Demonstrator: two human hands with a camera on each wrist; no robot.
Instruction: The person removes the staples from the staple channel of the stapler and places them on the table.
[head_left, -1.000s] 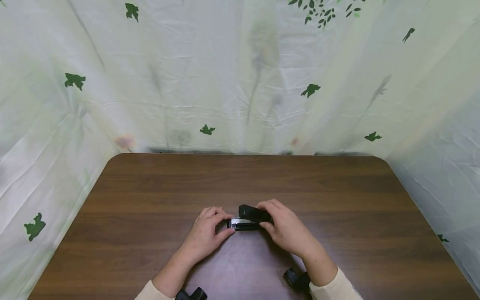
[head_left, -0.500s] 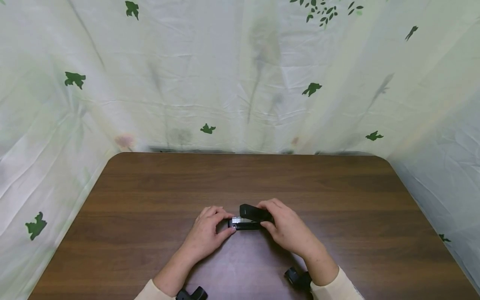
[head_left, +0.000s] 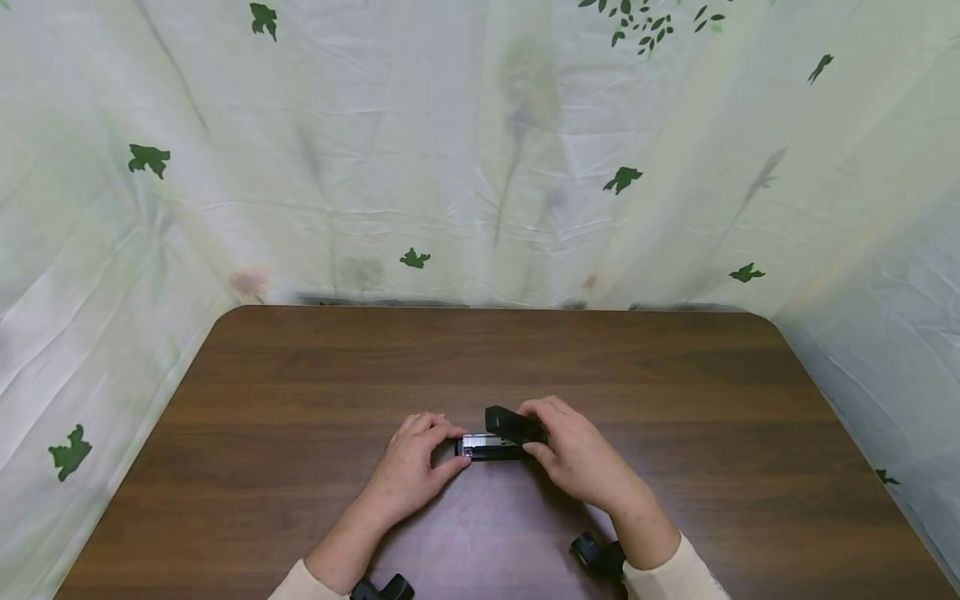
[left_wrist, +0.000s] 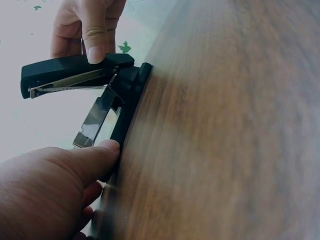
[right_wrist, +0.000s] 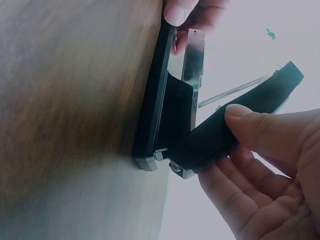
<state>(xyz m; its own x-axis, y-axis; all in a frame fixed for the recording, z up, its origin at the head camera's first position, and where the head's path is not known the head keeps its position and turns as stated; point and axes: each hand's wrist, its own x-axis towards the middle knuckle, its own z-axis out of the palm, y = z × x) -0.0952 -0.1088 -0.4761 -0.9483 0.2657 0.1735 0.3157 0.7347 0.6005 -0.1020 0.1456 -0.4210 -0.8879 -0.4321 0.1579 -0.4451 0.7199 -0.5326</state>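
A black stapler (head_left: 501, 452) lies on the table with its top arm (head_left: 513, 424) swung up from the base. The metal staple channel (left_wrist: 92, 120) shows between the two parts, and a thin spring (right_wrist: 230, 92) stretches beneath the raised arm. My left hand (head_left: 408, 467) pinches the front end of the base between thumb and fingers, holding it against the table. My right hand (head_left: 581, 458) grips the raised arm near the hinge, thumb on one side and fingers on the other, as the right wrist view shows. Whether staples lie in the channel I cannot tell.
The brown wooden table (head_left: 300, 375) extends on all sides of the hands. A pale curtain (head_left: 450, 150) with green leaf prints hangs behind and beside it. Black wrist devices (head_left: 596, 554) sit below both wrists.
The right hand has tilted the stapler's top arm slightly further up and to the right, baring a bit more of the channel. The left hand has stayed put.
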